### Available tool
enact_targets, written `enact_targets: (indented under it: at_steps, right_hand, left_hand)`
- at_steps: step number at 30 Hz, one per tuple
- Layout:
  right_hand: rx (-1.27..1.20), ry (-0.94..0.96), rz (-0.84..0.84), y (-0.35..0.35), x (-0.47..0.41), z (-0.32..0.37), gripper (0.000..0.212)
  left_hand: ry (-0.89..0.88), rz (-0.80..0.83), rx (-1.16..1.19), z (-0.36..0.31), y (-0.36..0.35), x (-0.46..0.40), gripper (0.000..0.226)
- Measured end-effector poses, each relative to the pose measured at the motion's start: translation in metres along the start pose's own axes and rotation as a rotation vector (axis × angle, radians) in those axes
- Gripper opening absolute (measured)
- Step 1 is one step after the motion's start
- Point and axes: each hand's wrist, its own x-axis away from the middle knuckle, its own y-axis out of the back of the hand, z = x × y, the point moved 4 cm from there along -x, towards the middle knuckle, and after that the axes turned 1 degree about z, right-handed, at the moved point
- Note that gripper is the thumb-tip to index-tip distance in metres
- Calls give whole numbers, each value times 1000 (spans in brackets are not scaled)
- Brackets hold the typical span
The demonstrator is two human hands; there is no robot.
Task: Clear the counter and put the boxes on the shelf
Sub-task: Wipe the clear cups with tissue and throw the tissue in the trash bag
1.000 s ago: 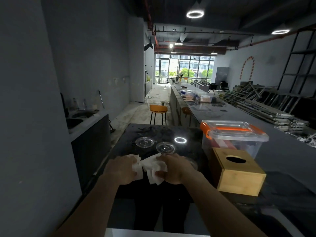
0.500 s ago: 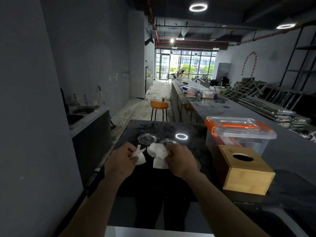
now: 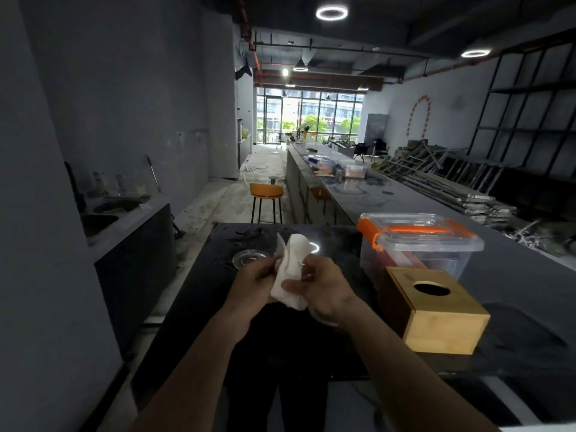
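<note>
Both hands hold a crumpled white tissue [image 3: 291, 269] above the dark counter [image 3: 199, 294]. My left hand [image 3: 255, 283] grips its left side and my right hand [image 3: 324, 289] pinches its lower right part. To the right stands a wooden tissue box [image 3: 436, 316] with a round hole on top. Behind it sits a clear plastic storage box [image 3: 417, 244] with an orange-clipped lid. A clear round lid [image 3: 247, 258] lies on the counter beyond my left hand.
A long grey counter [image 3: 352, 194] runs away ahead with more boxes [image 3: 349, 169] on it. An orange stool [image 3: 266, 194] stands in the aisle. A sink unit [image 3: 109, 219] is at left. Black shelving [image 3: 530, 120] and stacked metal frames [image 3: 452, 188] line the right wall.
The two separate tissue pieces have been brought together into one wad, and both hands have lifted it off the counter. A second clear lid is now hidden behind the tissue.
</note>
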Motion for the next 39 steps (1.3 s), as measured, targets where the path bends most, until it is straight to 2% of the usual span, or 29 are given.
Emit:
enact_targets:
  at_steps: [2, 4, 6, 8, 12, 14, 15, 16, 21, 24, 25, 27, 29, 35, 39]
  right_hand:
    - [43, -33, -69, 15, 0, -4, 31]
    - [95, -46, -119, 35, 0, -6, 33]
    - [249, -23, -201, 57, 0, -8, 36]
    - [378, -9, -251, 74, -1, -8, 34]
    - [475, -38, -214, 89, -9, -12, 21]
    - [484, -46, -170, 92, -14, -14, 11]
    - [485, -52, -148, 93, -17, -16, 7]
    - [484, -57, -115, 94, -20, -18, 5]
    - [472, -24, 32, 92, -33, -25, 11]
    - [440, -2, 75, 86, -37, -22, 11]
    - [439, 7, 91, 82, -39, -21, 18]
    - [453, 23, 68, 77, -43, -17, 30]
    - [444, 45, 15, 71, -46, -11, 31]
    - [483, 160, -51, 27, -57, 1, 42]
    - [330, 196, 92, 12, -60, -7, 40]
  left_hand:
    - [48, 26, 98, 5, -7, -5, 23]
    - [74, -24, 26, 10, -11, -12, 19]
    - [69, -79, -204, 16, -16, -19, 13]
    - [25, -47, -510, 17, -29, -22, 13]
    - [16, 183, -1028, 20, -81, -21, 59]
    - [19, 147, -1222, 21, -100, -23, 70]
    - [29, 111, -1238, 19, -105, -25, 71]
    - [47, 81, -1192, 17, -107, -28, 71]
    - [128, -86, -660, 5, -76, -40, 61]
    - [146, -201, -408, 7, -51, -47, 47]
    - [151, -235, -366, 8, -43, -49, 42]
    - [184, -316, -302, 11, -27, -56, 36]
    - [231, -357, -200, 16, -17, -63, 38]
    - [267, -166, 133, 26, -20, -80, 35]
    - [253, -49, 216, 22, -17, -84, 48]
